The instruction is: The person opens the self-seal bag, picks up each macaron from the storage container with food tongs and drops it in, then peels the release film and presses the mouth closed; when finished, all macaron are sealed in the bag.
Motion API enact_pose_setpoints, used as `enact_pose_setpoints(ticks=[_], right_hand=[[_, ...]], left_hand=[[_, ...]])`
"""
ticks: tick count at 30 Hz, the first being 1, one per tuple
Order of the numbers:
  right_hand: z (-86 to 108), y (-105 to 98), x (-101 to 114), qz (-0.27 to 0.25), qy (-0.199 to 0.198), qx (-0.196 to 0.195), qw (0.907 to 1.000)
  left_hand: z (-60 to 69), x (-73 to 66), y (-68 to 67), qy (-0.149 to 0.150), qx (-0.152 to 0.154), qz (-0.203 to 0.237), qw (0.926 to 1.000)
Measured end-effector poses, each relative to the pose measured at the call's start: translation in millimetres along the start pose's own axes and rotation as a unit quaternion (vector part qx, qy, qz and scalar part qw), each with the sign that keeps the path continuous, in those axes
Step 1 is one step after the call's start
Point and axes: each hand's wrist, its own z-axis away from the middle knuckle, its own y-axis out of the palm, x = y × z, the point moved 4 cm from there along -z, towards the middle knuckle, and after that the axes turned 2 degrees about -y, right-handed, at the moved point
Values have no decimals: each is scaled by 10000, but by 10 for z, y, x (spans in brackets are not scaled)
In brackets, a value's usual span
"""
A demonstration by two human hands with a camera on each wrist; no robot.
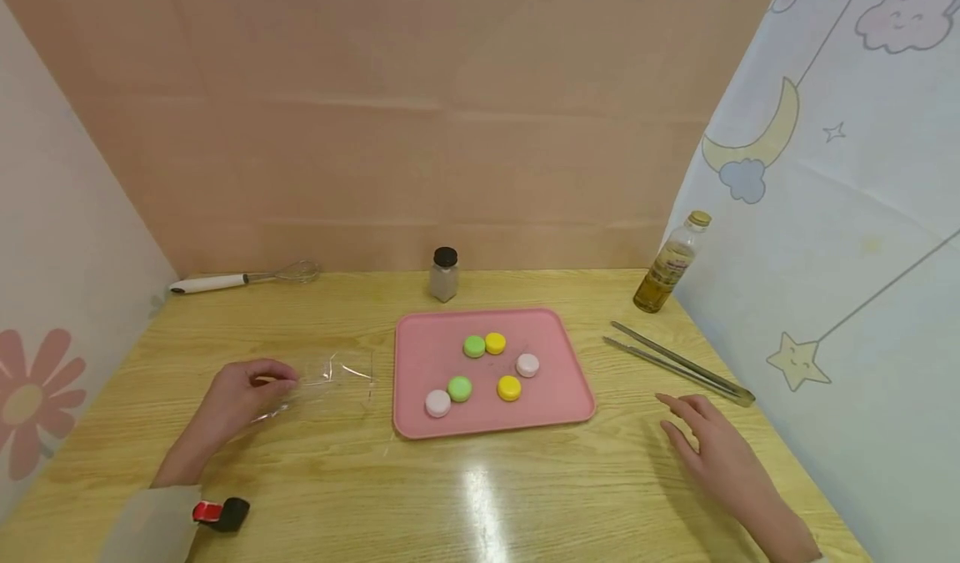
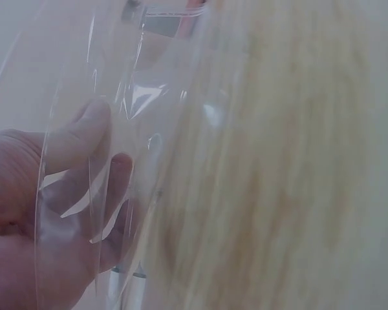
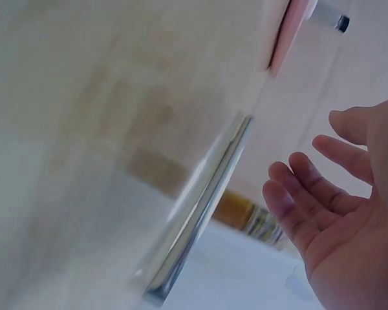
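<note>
At the left of the table my left hand pinches the edge of a clear plastic bag between thumb and fingers. Its film spreads over the fingers in the left wrist view. My right hand hovers at the right, fingers loosely bent and holding nothing. Just beyond it lie metal tongs, also visible beside the hand in the right wrist view. Between the hands, a pink tray bears several macarons: green ones, yellow ones and pale pink ones.
Behind the tray stands a small jar with a black lid. A glass bottle of amber liquid is at the back right. A whisk with a white handle lies at the back left. Cloth walls border the table.
</note>
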Motion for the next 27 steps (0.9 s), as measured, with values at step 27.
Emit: enact_pose_setpoints(ticks=[27], right_hand=[[213,-114,-1274,648,1077,1021,9868]], left_hand=[[-1,46,17,-97,3,21,10000]])
